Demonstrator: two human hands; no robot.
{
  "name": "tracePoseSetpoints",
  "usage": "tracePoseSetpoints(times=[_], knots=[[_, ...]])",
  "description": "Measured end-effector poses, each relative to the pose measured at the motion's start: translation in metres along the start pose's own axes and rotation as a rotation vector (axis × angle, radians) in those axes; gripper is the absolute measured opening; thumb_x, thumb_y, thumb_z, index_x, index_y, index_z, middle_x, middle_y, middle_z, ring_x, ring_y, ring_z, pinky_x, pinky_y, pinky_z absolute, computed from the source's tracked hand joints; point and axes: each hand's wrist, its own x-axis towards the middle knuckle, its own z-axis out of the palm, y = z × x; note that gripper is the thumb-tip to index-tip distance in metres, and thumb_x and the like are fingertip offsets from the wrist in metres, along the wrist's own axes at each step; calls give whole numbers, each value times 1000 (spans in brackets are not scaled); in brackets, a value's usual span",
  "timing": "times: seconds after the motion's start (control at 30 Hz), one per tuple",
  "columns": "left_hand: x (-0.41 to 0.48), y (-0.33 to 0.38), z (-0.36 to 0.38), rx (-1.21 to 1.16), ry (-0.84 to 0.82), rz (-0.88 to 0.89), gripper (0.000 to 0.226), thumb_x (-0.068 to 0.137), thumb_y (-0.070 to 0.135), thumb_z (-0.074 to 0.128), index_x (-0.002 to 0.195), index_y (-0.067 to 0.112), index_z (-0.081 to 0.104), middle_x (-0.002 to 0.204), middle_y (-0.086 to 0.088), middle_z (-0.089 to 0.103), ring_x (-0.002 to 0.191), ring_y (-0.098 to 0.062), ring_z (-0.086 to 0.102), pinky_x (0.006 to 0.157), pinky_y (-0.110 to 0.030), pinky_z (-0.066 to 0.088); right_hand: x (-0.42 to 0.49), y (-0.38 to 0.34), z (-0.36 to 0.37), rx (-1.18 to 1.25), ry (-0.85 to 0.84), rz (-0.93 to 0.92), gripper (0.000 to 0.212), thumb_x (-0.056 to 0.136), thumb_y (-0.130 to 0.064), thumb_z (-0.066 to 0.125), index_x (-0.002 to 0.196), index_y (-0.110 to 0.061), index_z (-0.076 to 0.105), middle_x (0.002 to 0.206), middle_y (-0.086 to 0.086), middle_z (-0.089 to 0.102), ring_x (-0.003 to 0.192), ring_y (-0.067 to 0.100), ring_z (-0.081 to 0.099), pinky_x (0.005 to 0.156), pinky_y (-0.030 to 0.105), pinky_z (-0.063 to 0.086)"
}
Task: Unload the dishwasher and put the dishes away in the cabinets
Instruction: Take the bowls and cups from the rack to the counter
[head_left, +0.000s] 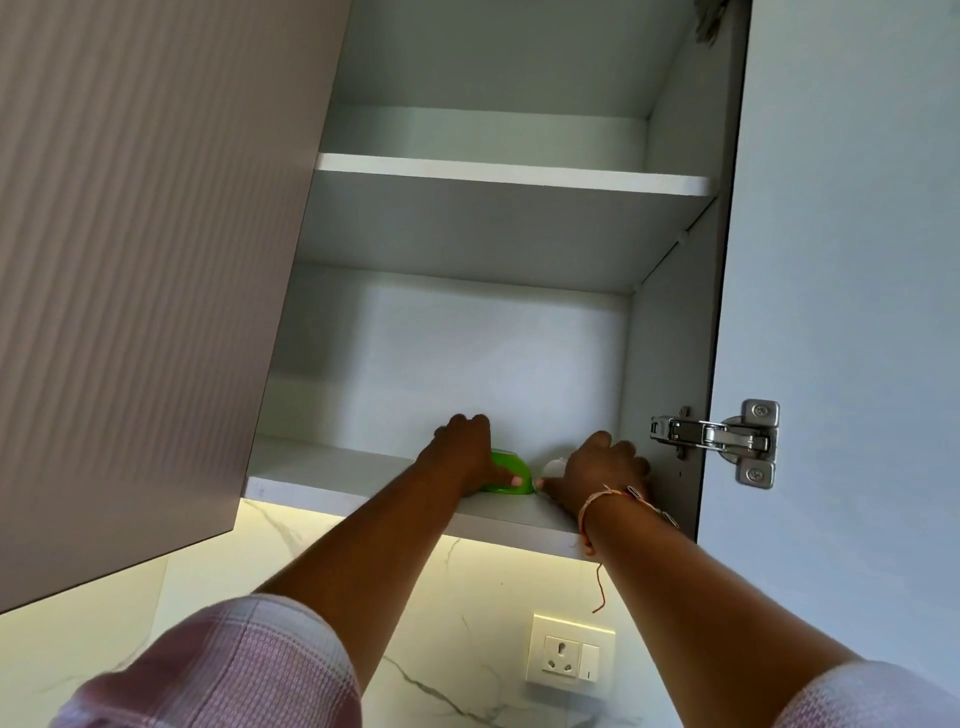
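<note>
We find the bowl (511, 475) on the bottom shelf (332, 475), near its front edge and right of the middle, gripped from above by our left hand (467, 452). Just right of it, another item (555, 466) sits partly behind our right hand (605, 467). The upper shelf (511, 174) lies above.

green bowl (513, 470): small, bright green, on the bottom shelf (332, 470) of the cabinet (493, 353), near the front edge, right of centre; left half hidden.
white item (554, 466): just right of the bowl, same shelf; mostly hidden, kind unclear.
cabinet: door open.
</note>
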Motion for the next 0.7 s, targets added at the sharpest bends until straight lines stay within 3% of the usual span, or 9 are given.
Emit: tracePoseSetpoints(times=[0.07,0.13,0.23,0.3,0.47,0.63,0.7], knots=[[-2,2,-2,13,51,77,70,70,48,81,119,10,49,123,-14,48,117,-31,46,92,-40,44,-1,1,-3,-30,39,-33,80,70,-54,80,128,-13,44,129,13,46,121,32,47,93,40,46],[-4,4,-4,44,17,146,52,76,39,79,110,6,57,117,-14,55,112,-29,51,88,-36,43,0,-1,-5,-41,-28,-91,64,75,-46,79,124,-13,55,125,12,54,114,31,56,90,38,49],[-3,4,-2,90,-68,185,35,87,31,69,107,2,65,116,-14,62,111,-28,56,88,-32,42,-3,-4,-9,-124,-45,-163,36,86,-25,69,119,-12,64,122,13,62,110,31,62,88,35,50],[-1,2,1,120,-98,197,32,91,30,64,110,4,67,118,-13,63,113,-27,56,89,-31,42,-1,-4,-8,-132,-40,-172,29,90,-14,59,118,-9,65,122,14,64,111,31,62,88,34,50],[4,2,8,206,-172,200,34,96,27,56,123,8,64,128,-13,60,118,-29,55,94,-31,41,4,-2,-1,-129,-115,-182,28,91,-5,51,115,-5,66,121,16,64,109,31,62,89,32,49],[7,2,10,221,-223,172,38,100,29,50,130,8,59,133,-14,56,121,-30,53,97,-32,41,14,-2,7,-141,-223,-214,30,94,-17,49,119,-10,64,127,13,63,113,30,61,92,30,46],[8,1,10,214,-234,168,38,100,29,48,130,8,58,133,-14,56,121,-30,52,97,-32,40,16,-2,10,-189,-257,-240,32,93,-11,49,123,-8,62,129,14,61,116,30,59,97,32,47]])
